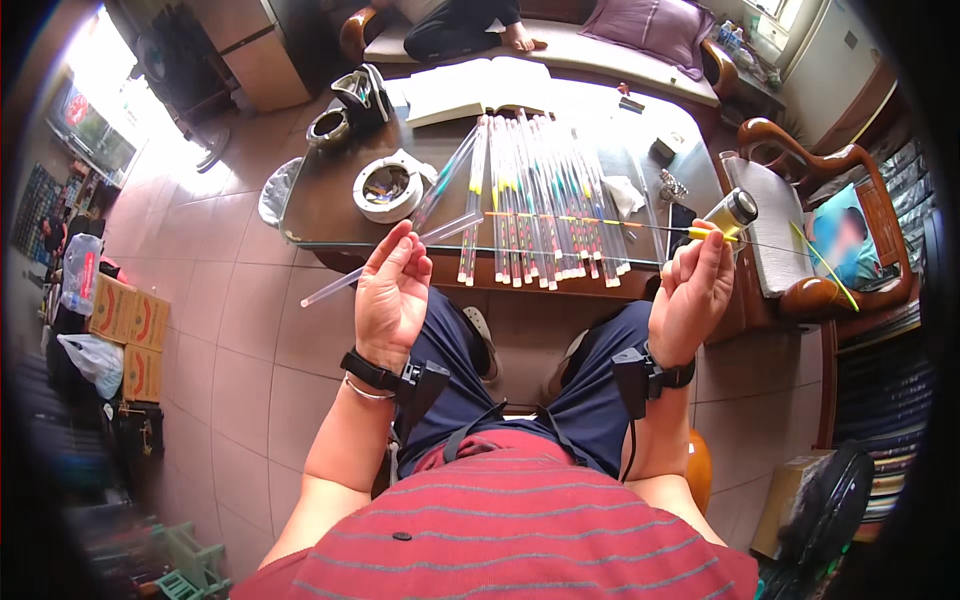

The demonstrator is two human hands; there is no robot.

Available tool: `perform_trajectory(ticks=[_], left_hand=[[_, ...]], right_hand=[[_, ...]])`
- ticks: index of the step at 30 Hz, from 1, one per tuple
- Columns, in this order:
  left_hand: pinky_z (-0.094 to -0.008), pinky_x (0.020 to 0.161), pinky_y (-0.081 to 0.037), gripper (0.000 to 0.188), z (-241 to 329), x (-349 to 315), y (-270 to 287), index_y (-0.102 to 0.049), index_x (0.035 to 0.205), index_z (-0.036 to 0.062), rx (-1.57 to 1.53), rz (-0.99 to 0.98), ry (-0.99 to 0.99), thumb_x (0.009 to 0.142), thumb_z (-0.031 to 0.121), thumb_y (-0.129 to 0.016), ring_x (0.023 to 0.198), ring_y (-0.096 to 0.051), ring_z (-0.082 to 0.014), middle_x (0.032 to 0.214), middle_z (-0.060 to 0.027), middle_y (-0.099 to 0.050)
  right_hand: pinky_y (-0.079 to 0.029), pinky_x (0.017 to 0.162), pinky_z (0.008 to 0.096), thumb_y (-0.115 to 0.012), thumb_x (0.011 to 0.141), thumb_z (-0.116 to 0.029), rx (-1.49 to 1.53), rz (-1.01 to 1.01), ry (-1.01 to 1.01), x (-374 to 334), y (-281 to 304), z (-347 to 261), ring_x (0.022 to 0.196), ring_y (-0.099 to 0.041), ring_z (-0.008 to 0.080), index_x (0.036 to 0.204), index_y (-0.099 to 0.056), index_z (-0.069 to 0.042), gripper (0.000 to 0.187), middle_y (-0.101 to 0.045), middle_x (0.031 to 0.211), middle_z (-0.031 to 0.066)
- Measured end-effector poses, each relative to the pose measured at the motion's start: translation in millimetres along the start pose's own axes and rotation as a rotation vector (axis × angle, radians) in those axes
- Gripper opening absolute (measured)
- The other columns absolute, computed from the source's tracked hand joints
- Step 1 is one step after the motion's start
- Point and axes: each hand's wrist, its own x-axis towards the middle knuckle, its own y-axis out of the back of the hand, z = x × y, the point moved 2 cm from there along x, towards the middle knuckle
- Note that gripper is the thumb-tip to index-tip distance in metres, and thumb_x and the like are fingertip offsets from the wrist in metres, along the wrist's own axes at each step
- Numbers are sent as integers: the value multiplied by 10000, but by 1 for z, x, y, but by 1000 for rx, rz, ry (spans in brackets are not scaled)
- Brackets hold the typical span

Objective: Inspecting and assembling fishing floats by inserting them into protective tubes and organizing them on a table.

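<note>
My left hand pinches a clear plastic tube between thumb and fingers, tilted up to the right. In my right hand, raised at the table's right front, is a slim fishing float with a yellow body and a thin banded orange and dark tip. The float lies nearly level and points left; its tip is close to the tube's upper end, and I cannot tell whether it is inside. Beyond both hands, many clear tubes with coloured floats lie side by side on the glass-topped table.
A round white container and a dark pouch stand on the table's left. An open book lies at the back. A capped jar and phone are right. Beyond, a person sits on the sofa; a wooden chair is right.
</note>
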Motion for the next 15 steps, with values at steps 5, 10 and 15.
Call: perform_trajectory(ticks=[5, 10, 15], left_hand=[[-263, 784, -520, 233, -1, -4, 6, -621, 1146, -18, 2, 13, 8, 915, 3, -599, 866, -613, -148, 957, -77, -647], [-261, 781, -520, 228, -3, -2, 8, -625, 1142, -16, 6, 17, 18, 917, 6, -599, 870, -616, -146, 957, -76, -651], [-256, 776, -518, 224, -3, 1, 12, -631, 1137, -10, 39, 23, 3, 916, 8, -601, 858, -623, -138, 952, -70, -661]], right_hand=[[-172, 421, 192, -545, 994, -263, -24, -17, -27, -2, -5, 1, 480, -212, -3, 1007, -605, -27, 243, -346, 584, -85], [-170, 423, 189, -566, 983, -270, -61, -41, -18, 0, -8, 0, 483, -224, -5, 993, -613, -34, 241, -355, 586, -86], [-168, 426, 187, -582, 974, -284, -79, -56, 11, 5, -11, -7, 485, -229, -7, 993, -617, -31, 256, -354, 585, -84]])
